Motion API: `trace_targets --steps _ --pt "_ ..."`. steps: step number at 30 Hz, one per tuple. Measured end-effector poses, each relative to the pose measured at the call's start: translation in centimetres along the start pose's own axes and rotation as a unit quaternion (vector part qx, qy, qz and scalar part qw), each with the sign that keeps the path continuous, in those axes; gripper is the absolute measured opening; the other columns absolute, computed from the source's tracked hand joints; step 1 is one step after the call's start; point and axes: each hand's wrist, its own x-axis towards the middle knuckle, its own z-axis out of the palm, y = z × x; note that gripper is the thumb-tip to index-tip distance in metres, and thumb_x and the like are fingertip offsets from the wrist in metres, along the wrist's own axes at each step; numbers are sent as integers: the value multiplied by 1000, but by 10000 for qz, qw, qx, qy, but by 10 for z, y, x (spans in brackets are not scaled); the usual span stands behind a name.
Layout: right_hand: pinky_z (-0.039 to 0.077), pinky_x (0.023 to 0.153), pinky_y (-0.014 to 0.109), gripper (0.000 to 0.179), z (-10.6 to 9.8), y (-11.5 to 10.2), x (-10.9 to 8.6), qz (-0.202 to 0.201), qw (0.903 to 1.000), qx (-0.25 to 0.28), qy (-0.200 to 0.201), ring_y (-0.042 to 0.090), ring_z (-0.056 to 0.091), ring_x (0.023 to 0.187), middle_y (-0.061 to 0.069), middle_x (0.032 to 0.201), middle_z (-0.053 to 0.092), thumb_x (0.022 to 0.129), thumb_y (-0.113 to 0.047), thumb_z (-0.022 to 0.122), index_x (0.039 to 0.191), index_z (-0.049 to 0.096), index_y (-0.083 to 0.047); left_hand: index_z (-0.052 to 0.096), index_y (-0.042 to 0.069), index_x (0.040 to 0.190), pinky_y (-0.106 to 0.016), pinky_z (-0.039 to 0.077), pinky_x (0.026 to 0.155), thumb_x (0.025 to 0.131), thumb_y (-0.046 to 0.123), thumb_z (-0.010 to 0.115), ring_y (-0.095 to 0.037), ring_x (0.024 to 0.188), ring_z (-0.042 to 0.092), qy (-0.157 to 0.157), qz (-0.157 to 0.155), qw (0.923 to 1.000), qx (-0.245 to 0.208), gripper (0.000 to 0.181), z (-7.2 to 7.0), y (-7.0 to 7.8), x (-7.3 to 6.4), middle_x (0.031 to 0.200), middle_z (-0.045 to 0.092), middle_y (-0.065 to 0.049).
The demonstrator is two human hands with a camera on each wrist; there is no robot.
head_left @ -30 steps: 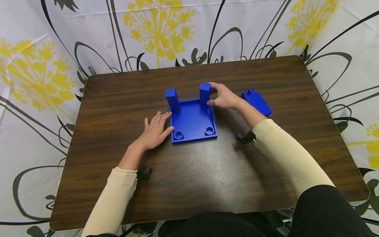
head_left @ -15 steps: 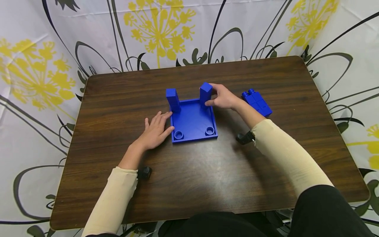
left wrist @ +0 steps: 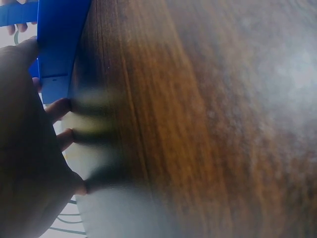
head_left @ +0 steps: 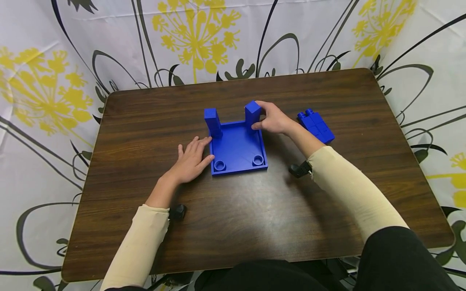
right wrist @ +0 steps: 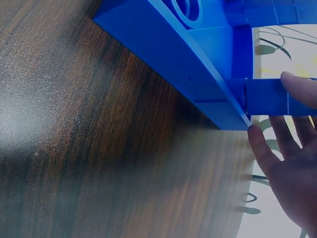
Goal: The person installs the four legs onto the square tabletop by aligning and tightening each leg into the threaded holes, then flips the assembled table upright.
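A blue square tabletop piece (head_left: 238,150) with a raised rim lies on the wooden table, round sockets showing in its two near corners. Upright at its far left corner stands a blue leg (head_left: 213,122). My right hand (head_left: 275,119) grips a second blue leg (head_left: 251,114) at the far right corner; in the right wrist view the thumb lies across this leg (right wrist: 267,96) with fingers behind it. Spread and mostly straight, my left hand (head_left: 188,161) rests on the table, its index finger and thumb touching the piece's left side.
Further right on the brown table (head_left: 233,226), behind my right forearm, two blue legs (head_left: 316,126) lie side by side with their pegs pointing away. A floral curtain (head_left: 196,40) hangs behind the table and at its sides.
The leg in my right hand has turned slightly about its upright axis, and my right thumb has shifted a little left. My left hand and the tabletop piece stay in place.
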Motion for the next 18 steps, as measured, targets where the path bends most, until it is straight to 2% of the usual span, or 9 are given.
trace_targets --steps 7,18 --pt "34 106 48 40 1 2 0 38 9998 -41 195 27 52 118 12 118 63 82 -5 78 118 61 -4 16 25 157 -71 -6 105 103 53 36 -30 149 3 -10 -13 10000 6 64 0 0 0 161 21 -6" --pt "33 107 47 47 2 3 -1 66 9996 -162 218 29 52 120 15 124 62 83 -4 77 127 60 -2 16 25 157 -72 -6 105 103 54 36 -31 149 2 -5 -3 10000 6 65 1 -2 1 161 20 -6"
